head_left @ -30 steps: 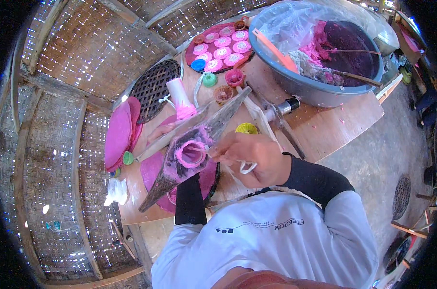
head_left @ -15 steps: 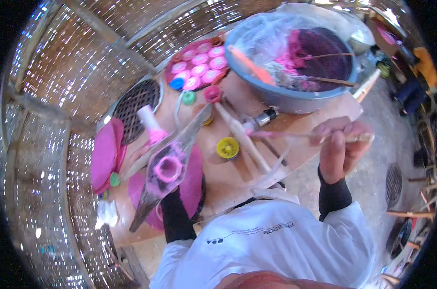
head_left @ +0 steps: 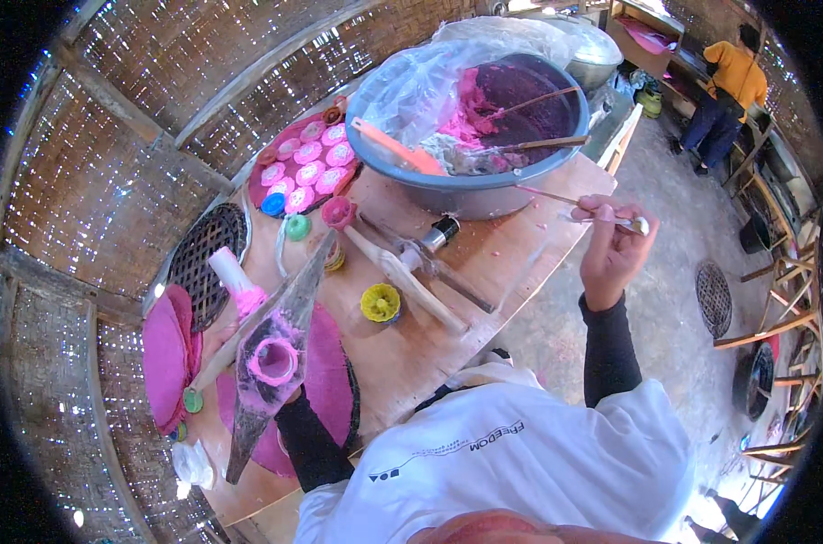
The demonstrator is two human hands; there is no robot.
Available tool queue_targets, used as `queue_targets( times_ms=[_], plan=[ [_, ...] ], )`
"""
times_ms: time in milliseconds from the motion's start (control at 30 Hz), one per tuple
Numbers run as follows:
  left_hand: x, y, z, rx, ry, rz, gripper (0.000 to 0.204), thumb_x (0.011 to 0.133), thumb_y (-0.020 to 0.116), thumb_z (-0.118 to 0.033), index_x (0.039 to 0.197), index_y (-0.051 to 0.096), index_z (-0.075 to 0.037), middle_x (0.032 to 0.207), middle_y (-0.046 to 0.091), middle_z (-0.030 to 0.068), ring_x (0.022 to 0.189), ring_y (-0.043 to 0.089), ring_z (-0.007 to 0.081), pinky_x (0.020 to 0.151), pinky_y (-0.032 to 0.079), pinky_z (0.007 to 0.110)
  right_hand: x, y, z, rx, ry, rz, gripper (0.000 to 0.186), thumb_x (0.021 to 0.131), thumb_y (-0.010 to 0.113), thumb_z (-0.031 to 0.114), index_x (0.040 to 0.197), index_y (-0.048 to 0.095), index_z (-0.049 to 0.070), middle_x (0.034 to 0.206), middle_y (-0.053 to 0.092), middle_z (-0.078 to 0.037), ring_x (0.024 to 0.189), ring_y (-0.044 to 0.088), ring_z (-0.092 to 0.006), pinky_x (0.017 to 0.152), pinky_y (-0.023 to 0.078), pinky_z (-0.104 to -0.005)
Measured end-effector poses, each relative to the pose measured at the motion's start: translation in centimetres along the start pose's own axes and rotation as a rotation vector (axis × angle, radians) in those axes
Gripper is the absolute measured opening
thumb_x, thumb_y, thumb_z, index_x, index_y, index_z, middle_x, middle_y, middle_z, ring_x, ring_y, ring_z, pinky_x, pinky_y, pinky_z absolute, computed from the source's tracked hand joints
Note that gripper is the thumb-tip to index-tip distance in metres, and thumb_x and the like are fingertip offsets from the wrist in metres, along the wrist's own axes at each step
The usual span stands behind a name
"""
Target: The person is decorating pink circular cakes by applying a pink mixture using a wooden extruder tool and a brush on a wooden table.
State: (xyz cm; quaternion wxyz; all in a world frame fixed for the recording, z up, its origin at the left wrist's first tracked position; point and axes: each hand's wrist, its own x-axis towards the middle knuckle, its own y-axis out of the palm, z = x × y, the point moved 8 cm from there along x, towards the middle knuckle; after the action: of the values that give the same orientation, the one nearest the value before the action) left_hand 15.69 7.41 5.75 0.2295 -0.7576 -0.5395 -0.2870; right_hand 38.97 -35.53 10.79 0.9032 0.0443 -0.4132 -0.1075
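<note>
My left hand (head_left: 214, 337) is mostly hidden behind a dark, diamond-shaped wooden board (head_left: 256, 394) with a pink-smeared ring hole (head_left: 274, 361); it grips the board and holds it tilted. A white tube with pink dough on its end (head_left: 233, 272) sticks out beside it; whether the hand also holds this is unclear. Off the table's right edge, my right hand (head_left: 607, 258) is raised, its fingers closed on a thin stick (head_left: 556, 197) with a pale rounded end. Beneath the board lies a round pink mat (head_left: 331, 363). A yellow fluted mould (head_left: 380, 303) sits on the table.
Far on the table stands a large grey-blue basin (head_left: 484, 193) with pink dough, plastic film and sticks. A tray of pink flower-shaped pieces (head_left: 308, 174) is left of it. Pink wooden-handled tool (head_left: 402, 272) lies mid-table. A person in orange (head_left: 736, 72) stands at far right.
The view has swung to the right, so the table things sit further left and the far person shows fully. My right hand still holds the stick, my left the board.
</note>
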Motion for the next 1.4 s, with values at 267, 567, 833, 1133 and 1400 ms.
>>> queue_targets(
  times_ms=[267,567,833,1133,1400],
  plan=[
    [0.3,-0.5,-0.3,0.043,0.052,0.002,0.039,0.068,0.064,-0.015,0.099,0.045,-0.001,0.094,0.052,0.0128,0.086,0.053,0.0223,0.077,0.045,0.031,-0.2,-1.5,2.0,-0.036,-0.029,-0.034,0.015,0.083,0.040,-0.004,0.092,0.032,0.004,0.081,0.056,-0.018,0.069,0.058,-0.0184,0.064,0.048,-0.0270],
    [1.1,-2.0,-2.6,0.227,0.239,-0.033,0.041,0.066,0.065,-0.015,0.099,0.046,-0.001,0.095,0.052,0.0123,0.089,0.052,0.0227,0.080,0.043,0.032,-1.1,1.2,10.7,0.432,-0.244,0.025,0.013,0.084,0.042,0.000,0.094,0.036,0.006,0.083,0.056,-0.018,0.074,0.058,-0.0224,0.055,0.050,-0.0306],
    [2.2,-4.4,-5.0,0.444,0.384,-0.092,0.043,0.064,0.067,-0.015,0.099,0.046,-0.002,0.096,0.051,0.0118,0.092,0.051,0.0230,0.082,0.042,0.032,-7.2,21.7,8.0,0.320,-0.120,0.962,0.013,0.079,0.047,-0.002,0.090,0.049,0.003,0.088,0.057,-0.011,0.077,0.057,-0.0220,0.071,0.045,-0.0299],
    [0.1,-7.1,-5.8,0.546,0.376,-0.135,0.043,0.063,0.067,-0.015,0.099,0.046,-0.002,0.096,0.051,0.0116,0.093,0.051,0.0232,0.083,0.041,0.033,-19.0,32.4,-0.9,0.177,-0.611,1.537,0.027,0.070,0.049,0.003,0.097,0.050,0.003,0.097,0.054,-0.012,0.088,0.054,-0.0290,0.078,0.044,-0.0361],
    [-0.3,-7.4,-6.3,0.600,0.286,-0.297,0.043,0.063,0.067,-0.015,0.098,0.047,-0.002,0.096,0.051,0.0116,0.092,0.051,0.0233,0.082,0.041,0.033,-5.1,28.6,4.5,0.094,-0.692,1.526,0.016,0.073,0.048,0.009,0.087,0.054,0.005,0.087,0.055,-0.010,0.083,0.055,-0.0248,0.072,0.043,-0.0347]
  ],
)
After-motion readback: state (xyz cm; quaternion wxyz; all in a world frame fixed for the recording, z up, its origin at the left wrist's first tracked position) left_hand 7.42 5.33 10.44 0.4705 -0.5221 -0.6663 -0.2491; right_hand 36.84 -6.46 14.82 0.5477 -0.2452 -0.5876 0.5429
